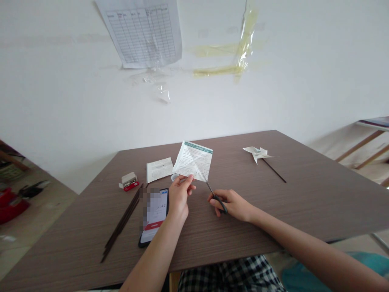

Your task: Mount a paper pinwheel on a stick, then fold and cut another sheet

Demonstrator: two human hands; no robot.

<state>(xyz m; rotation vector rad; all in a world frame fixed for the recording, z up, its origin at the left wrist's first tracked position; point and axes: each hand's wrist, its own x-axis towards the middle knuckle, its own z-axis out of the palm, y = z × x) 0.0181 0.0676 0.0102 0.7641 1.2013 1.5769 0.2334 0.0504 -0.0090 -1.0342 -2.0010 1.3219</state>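
My left hand (180,192) pinches the lower edge of a square sheet of printed paper (194,160), which has a green band along its top and diagonal creases. In my right hand (229,204) is a pair of scissors (219,202) with dark handles, its blades at the sheet's lower right corner. Whether the blades have cut into the paper I cannot tell. To the right lies a paper pinwheel (257,154) on a thin dark stick (274,170).
Left of my hands are a stack of paper squares (159,169), a small red and white box (130,181), several dark sticks (121,223) and a phone (154,215). A white wall with a taped sheet (142,34) stands behind the brown table (243,239).
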